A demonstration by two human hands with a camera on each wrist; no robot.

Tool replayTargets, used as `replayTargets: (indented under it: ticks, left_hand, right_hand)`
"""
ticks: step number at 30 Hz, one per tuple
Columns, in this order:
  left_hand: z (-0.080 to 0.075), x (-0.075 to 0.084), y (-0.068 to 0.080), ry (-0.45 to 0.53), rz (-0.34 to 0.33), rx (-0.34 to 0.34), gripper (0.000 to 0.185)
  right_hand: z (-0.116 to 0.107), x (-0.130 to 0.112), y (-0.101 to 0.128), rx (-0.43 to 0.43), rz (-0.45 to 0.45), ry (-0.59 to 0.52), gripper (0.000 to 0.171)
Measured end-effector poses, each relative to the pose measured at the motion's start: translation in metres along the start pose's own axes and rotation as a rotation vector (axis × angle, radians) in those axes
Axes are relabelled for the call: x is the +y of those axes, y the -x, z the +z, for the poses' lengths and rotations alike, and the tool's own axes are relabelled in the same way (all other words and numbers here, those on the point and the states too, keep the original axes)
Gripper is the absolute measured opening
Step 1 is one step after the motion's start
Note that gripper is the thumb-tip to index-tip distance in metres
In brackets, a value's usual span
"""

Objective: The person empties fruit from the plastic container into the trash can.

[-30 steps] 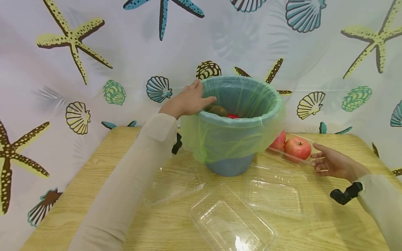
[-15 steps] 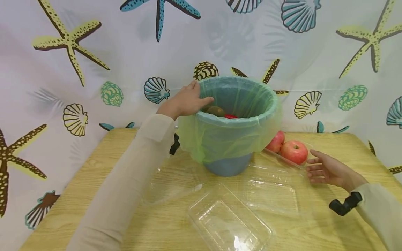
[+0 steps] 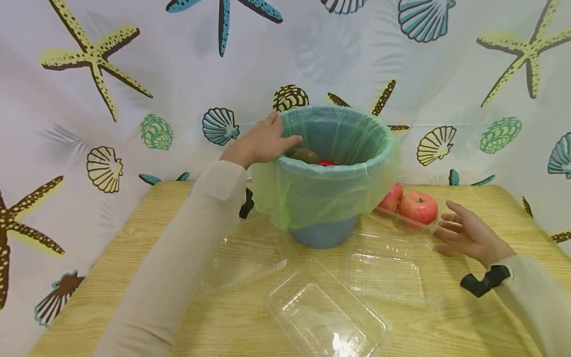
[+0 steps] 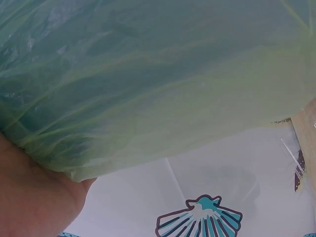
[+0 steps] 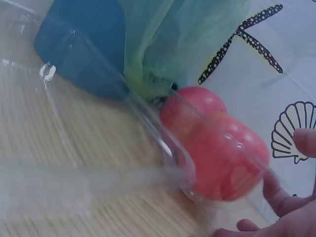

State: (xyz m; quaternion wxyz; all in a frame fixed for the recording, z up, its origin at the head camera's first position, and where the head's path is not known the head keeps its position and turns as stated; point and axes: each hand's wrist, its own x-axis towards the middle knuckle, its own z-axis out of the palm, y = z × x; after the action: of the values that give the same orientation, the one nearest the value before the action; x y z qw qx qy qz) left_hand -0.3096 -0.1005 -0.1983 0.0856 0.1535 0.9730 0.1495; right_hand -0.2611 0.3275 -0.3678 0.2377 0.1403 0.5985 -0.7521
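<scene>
1. Round blue plastic bin (image 3: pixel 323 233), standing upright towards the back of the pale wood-grain table (image 3: pixel 134 248), lined with a thin, crinkled, translucent green plastic bag (image 3: pixel 312 196) folded down over the rim as a loose skirt. No brand, label or writing readable anywhere.
2. Left hand (image 3: pixel 263 144) resting on the bin's left rim, thumb hooked over the edge onto the liner, fingers lying along the outside; lightly gripping, not clenched. Only a patch of palm (image 4: pixel 34 197) and bag film (image 4: pixel 158 84) visible in the left wrist view.
3. Inside the bin: a fuzzy brown oval fruit (image 3: pixel 305 155) just below the thumb, and a glimpse of something glossy red (image 3: pixel 327 162) beside it.
4. Right hand (image 3: pixel 466 233) spread loosely open, fingers nearly straight, holding nothing; fingertips (image 3: pixel 446 228) at the near corner of a clear, rigid plastic clamshell tray (image 3: pixel 401 220), touching or just short of it, cannot tell which.
5. Two smooth round red apples in that tray, just right of the bin: one fully seen (image 3: pixel 418 207), one (image 3: pixel 391 197) half hidden behind the bag. Seen blurred through the clear wall in the right wrist view (image 5: pixel 222 148).
6. Further clear plastic trays in front of the bin, shallow, rectangular, round-cornered: one (image 3: pixel 385 270) centre-right, one (image 3: pixel 325 317) nearest, one (image 3: pixel 243 258) to the left.
7. Behind the table, a white fabric backdrop (image 3: pixel 178 64) printed with starfish and scallop shells in teal, yellow and brown.
</scene>
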Motion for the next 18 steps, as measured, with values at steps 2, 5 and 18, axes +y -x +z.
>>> replayTargets:
  ticks: [2,5,18]
  left_hand:
    - [0.0,0.0,0.0,0.0,0.0,0.0,0.082]
    - [0.001,-0.001,-0.001,0.002,0.001,-0.002,0.082]
    - [-0.001,0.0,0.0,-0.001,0.0,-0.008,0.083]
  right_hand:
    - [0.003,0.001,-0.001,-0.002,-0.021,-0.085,0.057]
    - [0.007,0.002,-0.003,0.02,-0.039,-0.172,0.052]
    - [0.005,0.012,-0.012,-0.067,0.031,-0.389,0.103]
